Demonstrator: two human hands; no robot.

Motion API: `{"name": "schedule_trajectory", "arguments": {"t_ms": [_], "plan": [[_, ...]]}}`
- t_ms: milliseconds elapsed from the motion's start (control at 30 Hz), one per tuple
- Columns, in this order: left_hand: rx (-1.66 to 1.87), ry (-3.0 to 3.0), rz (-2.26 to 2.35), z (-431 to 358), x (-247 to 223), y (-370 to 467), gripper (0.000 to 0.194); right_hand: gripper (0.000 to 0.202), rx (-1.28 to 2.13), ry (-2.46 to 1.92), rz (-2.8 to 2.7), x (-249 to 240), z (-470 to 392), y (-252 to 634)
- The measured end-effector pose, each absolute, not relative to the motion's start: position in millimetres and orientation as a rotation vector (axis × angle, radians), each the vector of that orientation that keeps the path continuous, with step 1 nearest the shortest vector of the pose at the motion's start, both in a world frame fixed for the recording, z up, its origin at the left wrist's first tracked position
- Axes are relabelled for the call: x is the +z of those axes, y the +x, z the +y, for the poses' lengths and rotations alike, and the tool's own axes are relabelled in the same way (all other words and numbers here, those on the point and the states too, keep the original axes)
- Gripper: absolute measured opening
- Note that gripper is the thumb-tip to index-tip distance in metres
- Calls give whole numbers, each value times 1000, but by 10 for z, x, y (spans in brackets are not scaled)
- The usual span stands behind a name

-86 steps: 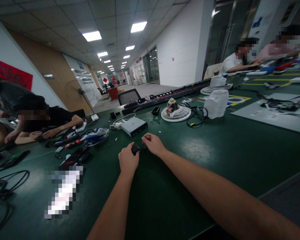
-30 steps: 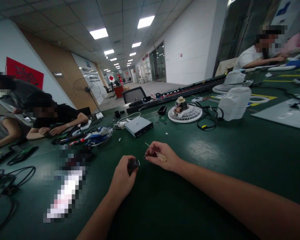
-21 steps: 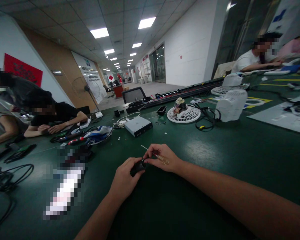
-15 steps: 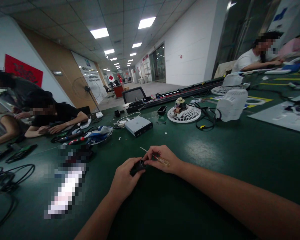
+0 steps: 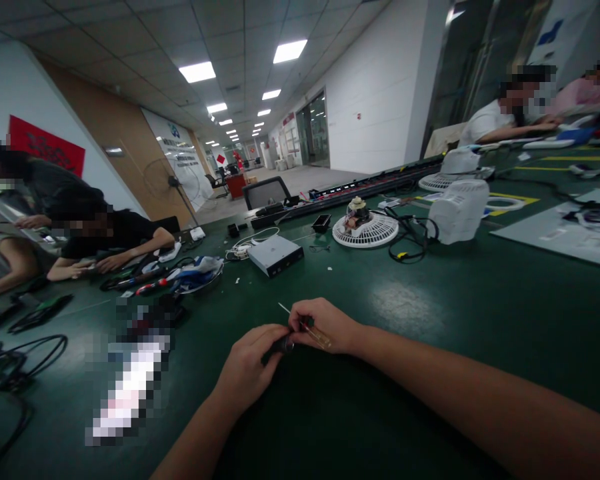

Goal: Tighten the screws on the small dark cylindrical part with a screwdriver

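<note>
My left hand (image 5: 253,357) is closed round a small dark cylindrical part (image 5: 286,345), with the thumb below and the fingers over it; most of the part is hidden. Against it, the fingertips of my right hand (image 5: 325,325) pinch at the near end. A screwdriver (image 5: 320,337) with a clear yellowish handle lies tucked in my right hand, its thin shaft pointing up and to the left. Both hands are close together just above the green table (image 5: 330,413).
Beyond my hands lie a grey disc drive (image 5: 276,255), a small black box (image 5: 322,223) and a white fan grille with its motor (image 5: 365,229). A white housing (image 5: 457,211) stands to the right. Cables (image 5: 15,373) lie left. Other people sit at both far sides.
My fingers have shifted on the dark part, and its end now turns more toward me. Both hands sit slightly lower in view. The screwdriver stays in my right hand.
</note>
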State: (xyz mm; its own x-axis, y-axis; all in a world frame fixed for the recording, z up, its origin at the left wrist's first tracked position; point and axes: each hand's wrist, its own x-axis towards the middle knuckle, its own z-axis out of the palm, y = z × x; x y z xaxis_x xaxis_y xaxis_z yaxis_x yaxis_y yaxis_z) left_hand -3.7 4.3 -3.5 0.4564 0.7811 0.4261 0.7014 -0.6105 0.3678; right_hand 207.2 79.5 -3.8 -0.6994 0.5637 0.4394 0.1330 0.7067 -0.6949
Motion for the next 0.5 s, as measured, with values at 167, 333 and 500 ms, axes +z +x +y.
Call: {"name": "schedule_trajectory", "arguments": {"t_ms": [167,333,500], "plan": [[877,2518,1365,37,-27,-44,33,15,568,-477,-2311,-4,742,2063],[842,2415,1357,21,-10,-28,31,17,460,-572,-2291,37,694,2036],[811,2429,1365,11,-19,-2,31,19,633,-571,-2378,43,758,2064]]}}
